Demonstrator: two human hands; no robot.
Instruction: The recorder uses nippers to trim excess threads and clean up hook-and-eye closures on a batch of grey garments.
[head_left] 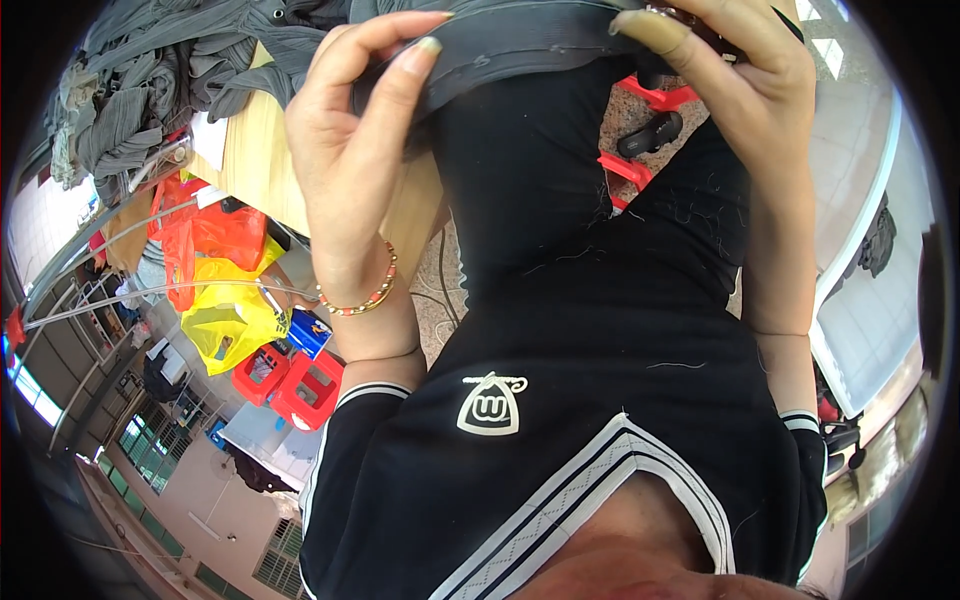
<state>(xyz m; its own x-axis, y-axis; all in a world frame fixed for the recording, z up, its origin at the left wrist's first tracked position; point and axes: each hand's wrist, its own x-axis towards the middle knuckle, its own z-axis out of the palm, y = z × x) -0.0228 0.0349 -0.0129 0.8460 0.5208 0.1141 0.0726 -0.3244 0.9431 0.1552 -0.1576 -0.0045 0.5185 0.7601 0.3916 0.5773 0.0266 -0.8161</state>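
Observation:
A dark grey piece of fabric (520, 50) with stitched seams stretches between my hands at the top of the view. At its left end my left hand (350, 130), with a beaded bracelet (370, 297) on the wrist, pinches the cloth between thumb and fingers. My right hand (745, 85) grips the right end, its thumb lying over the edge. The right fingertips are partly hidden, and the fabric's far part is cut off by the upper edge of the view. A pile of grey ribbed garments (135, 90) lies beyond my left hand.
A light wooden tabletop (265, 165) lies under the pile. Red and yellow plastic bags (232, 310) hang at the left, above red plastic stools (308, 388). A white-edged surface (855, 290) stands at the right. Below my lap are red parts and a black shoe (650, 135).

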